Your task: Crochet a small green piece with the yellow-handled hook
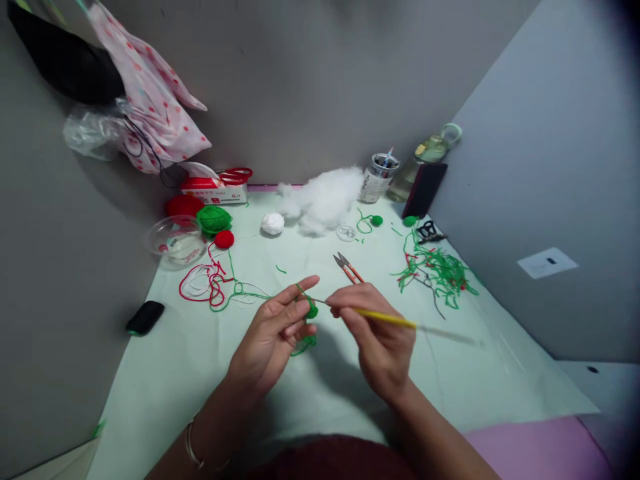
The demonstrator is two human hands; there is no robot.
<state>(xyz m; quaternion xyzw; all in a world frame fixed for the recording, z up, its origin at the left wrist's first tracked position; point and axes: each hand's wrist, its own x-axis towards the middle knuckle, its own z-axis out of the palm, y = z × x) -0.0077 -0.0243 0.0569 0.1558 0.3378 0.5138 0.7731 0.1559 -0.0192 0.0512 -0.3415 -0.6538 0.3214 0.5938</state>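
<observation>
Pale green, the sheet (185, 370) spreads before us between grey walls (280, 87). Our half-curled left hand (270, 327) pinches a small, bunched green yarn piece (312, 309); our closed right hand (383, 340) points a yellow hook (387, 317) at it.

Plain matte grey walls (280, 87) stand behind and left of the tabletop (200, 393), which has a pale mint-green covering. A lighter bluish-grey wall (565, 153) runs along the right, bearing a flat white rectangular plate (537, 265). Soft shadows darken the near covering.
</observation>
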